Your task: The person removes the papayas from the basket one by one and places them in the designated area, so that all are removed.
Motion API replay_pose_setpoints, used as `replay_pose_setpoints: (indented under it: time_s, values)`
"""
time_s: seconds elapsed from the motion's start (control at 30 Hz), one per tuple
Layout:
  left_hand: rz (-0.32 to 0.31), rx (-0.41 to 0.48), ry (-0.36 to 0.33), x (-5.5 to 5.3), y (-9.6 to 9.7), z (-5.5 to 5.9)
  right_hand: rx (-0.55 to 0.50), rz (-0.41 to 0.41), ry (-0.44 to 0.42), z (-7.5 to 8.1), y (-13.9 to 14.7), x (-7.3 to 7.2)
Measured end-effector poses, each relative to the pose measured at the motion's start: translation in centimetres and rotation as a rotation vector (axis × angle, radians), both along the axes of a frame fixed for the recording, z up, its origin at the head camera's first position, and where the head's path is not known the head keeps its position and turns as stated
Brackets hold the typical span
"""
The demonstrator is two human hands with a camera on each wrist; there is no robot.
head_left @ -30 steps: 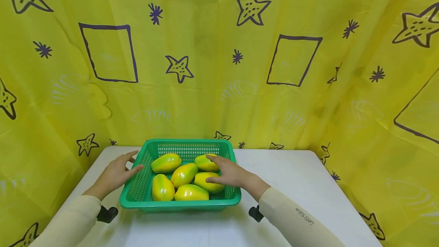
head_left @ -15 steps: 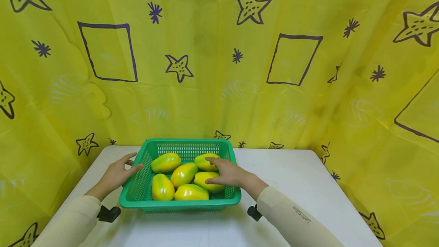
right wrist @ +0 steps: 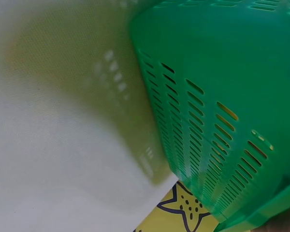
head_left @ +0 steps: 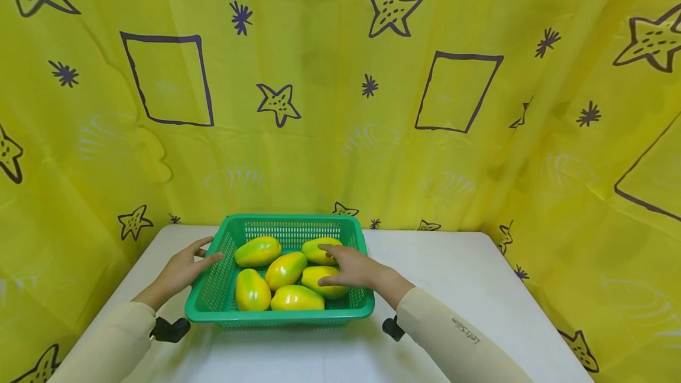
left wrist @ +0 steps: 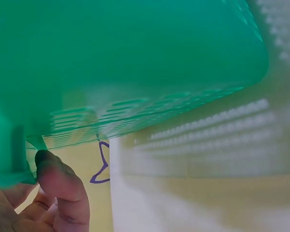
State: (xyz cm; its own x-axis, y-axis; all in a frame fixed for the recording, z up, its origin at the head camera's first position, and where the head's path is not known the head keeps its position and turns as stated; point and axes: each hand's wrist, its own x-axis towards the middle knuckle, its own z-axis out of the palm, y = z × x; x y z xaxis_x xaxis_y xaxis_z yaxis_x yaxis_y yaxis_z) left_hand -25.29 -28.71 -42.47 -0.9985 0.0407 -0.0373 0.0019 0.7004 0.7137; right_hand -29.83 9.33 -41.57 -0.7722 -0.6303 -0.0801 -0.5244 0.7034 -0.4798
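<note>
A green plastic basket (head_left: 279, 315) with slotted walls stands on the white table. Several glossy, yellow-green, papaya-shaped fruits (head_left: 286, 270) lie in it. My left hand (head_left: 180, 268) grips the left rim, thumb on the inner side and fingers outside; in the left wrist view a curled finger (left wrist: 67, 186) touches the rim's lip. Reaching over the right rim, my right hand (head_left: 357, 268) has its fingers and thumb spread loosely above the two right-hand fruits. Whether it touches them is unclear. In the right wrist view the basket wall (right wrist: 203, 111) fills the right side and almost hides the hand.
White table (head_left: 436, 288) surface extends to the right of the basket and in front of it. A yellow curtain (head_left: 319, 152) with dark stars and squares hangs behind and along both sides. A black strap piece (head_left: 170, 330) sits at each wrist.
The basket and fruits stay in place. My left hand has settled slightly closer around the left rim, and my right forearm has drifted a little to the left.
</note>
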Motion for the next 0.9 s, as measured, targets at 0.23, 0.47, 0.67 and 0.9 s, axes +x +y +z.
replay_pose_setpoints:
  time_s: [0.23,0.47,0.67,0.9]
  values:
    - [0.006,0.053,-0.027,-0.05,-0.18,-0.35,0.047,0.012,-0.013,0.15,-0.29,-0.07]
    - [0.000,0.101,-0.027,-0.03,-0.21,-0.57,0.046,0.016,-0.036,0.15,-0.54,-0.22]
    - [0.009,0.115,-0.036,0.02,-0.27,-0.68,0.046,0.020,-0.036,-0.04,-0.69,-0.36]
    - [0.023,0.124,-0.035,0.04,-0.24,-0.86,0.068,0.025,-0.031,-0.25,-0.88,-0.60]
